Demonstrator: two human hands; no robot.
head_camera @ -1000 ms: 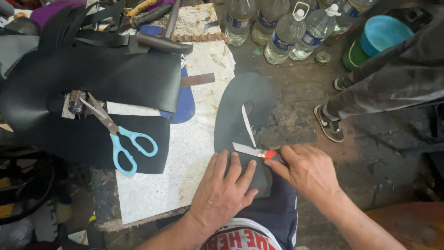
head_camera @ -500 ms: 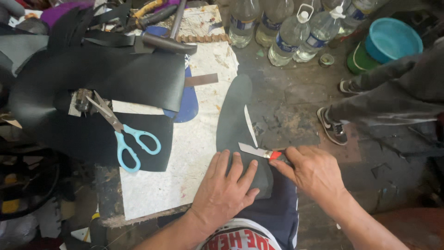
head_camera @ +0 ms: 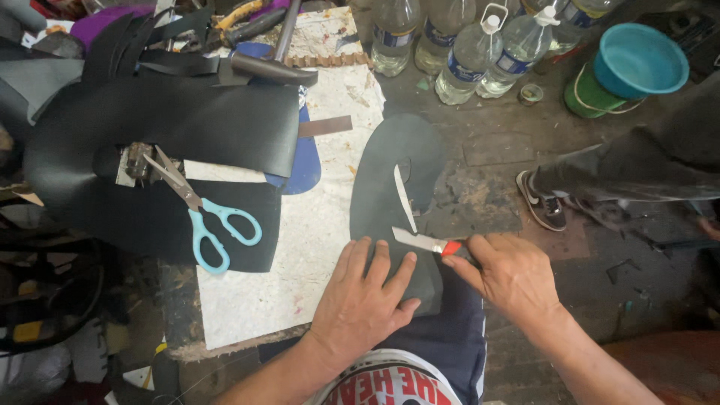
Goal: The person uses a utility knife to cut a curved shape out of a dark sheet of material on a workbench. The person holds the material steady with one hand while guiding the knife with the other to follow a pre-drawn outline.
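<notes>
Left hand (head_camera: 360, 300) laid flat, palm down, fingers (head_camera: 379, 262) spread and extended forward, thumb angled out toward the right hand. Left forearm bare, entering from the lower edge, angled up and to the right. Right hand (head_camera: 510, 277) closed in a pinch grip, index finger and thumb pointed toward the left hand, knuckles up. Right forearm bare, entering from the lower right corner. Hands held just beside each other, not touching.

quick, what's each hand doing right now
Left hand: open, pressed flat on the dark leather piece.
Right hand: closed on the red-handled knife, blade on the leather.
</notes>
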